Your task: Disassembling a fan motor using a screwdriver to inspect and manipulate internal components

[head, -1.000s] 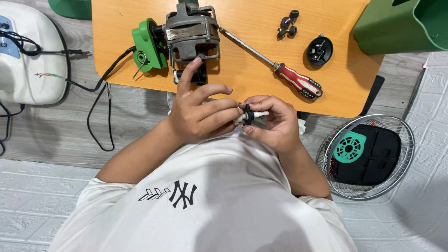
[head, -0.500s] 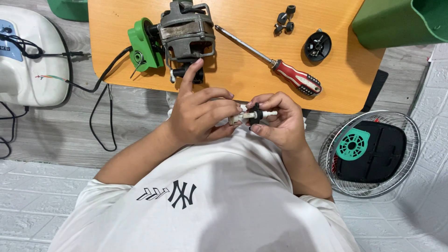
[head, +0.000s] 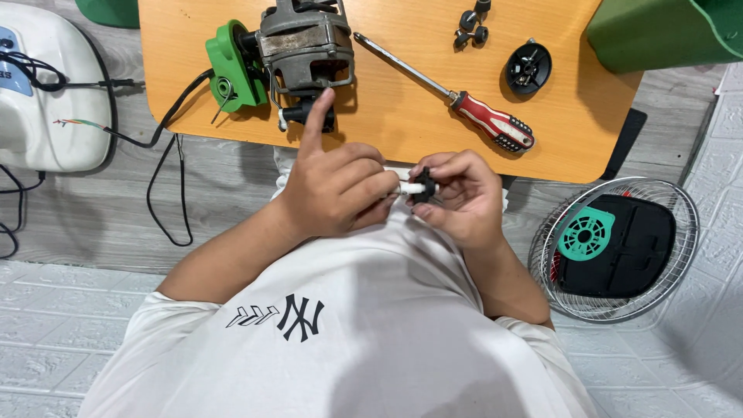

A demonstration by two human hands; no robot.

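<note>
smooth wooden table (head: pixel 402 116), metal motor (head: pixel 306 39), wire grille (head: pixel 681 255)

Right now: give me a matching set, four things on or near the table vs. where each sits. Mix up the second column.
Things:
1. screwdriver
2. motor
3. wire fan guard
4. small white and black part

Places:
A. on the floor, right of the person
B. between both hands' fingertips
C. table middle, lying at a slant
D. table left, beside a green housing

Pairs: 1-C, 2-D, 3-A, 4-B
</note>
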